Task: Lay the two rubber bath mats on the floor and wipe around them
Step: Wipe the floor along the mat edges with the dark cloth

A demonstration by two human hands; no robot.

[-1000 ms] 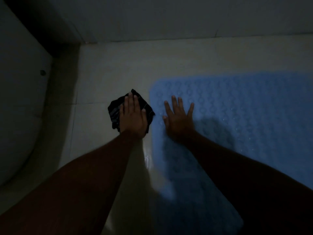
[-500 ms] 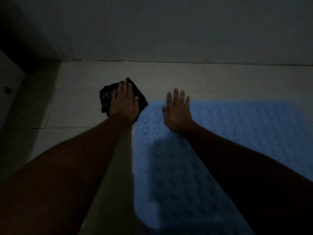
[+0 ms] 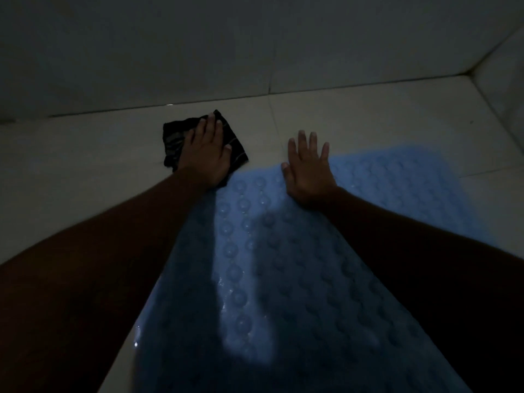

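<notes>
A light blue rubber bath mat (image 3: 286,273) with round bumps lies flat on the pale tiled floor (image 3: 85,177), running from the bottom of the view up to the middle. My left hand (image 3: 205,150) presses flat on a dark folded cloth (image 3: 173,137) just beyond the mat's far left corner. My right hand (image 3: 309,168) lies palm down, fingers spread, on the mat's far edge, the fingertips reaching onto the floor. Only one mat is in sight.
A tiled wall (image 3: 255,46) rises just beyond the cloth. A second wall (image 3: 504,80) closes the corner at the far right. The room is dim and my arms cast shadows over the mat.
My left hand slid the cloth along the floor to the mat's far corner, close to the wall. My right hand moved up to the mat's far edge. The view swung right.
</notes>
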